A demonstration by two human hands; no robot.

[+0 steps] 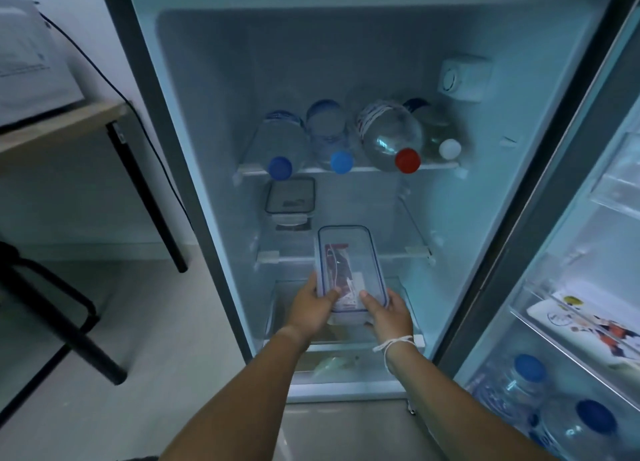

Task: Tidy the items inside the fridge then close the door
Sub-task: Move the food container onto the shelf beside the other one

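Fridge (194, 121) stands open, door (588, 218) swung to the right. Both hands hold a clear box (349, 252) with a blue-edged lid, long side running front to back, out in front of the lower shelf (412, 252). Left hand (311, 308) grips the near left corner, thumb on the lid, fingers curled under. Right hand (389, 316) grips the near right corner the same way, thumb on top; a white string (394, 344) is tied round that wrist. Box contents: a red and white packet, details blurred. Whether the far end of the box rests on the shelf or hangs above it, cannot tell. Further back on the same shelf, to the left, a second box (291, 199) with a dark-rimmed lid. Upper shelf (443, 166) carries four bottles lying on their sides, caps toward the front: two with blue caps (280, 167) and (341, 161), one with a red cap (408, 160), one with a white cap (450, 148). Below the hands, a drawer (343, 367) with something pale inside, unclear what. Door racks hold a flat printed pack (588, 325) and, lower, upright blue-capped bottles (530, 370). Left of the fridge: a wooden table (59, 128) bearing a white appliance (31, 62).
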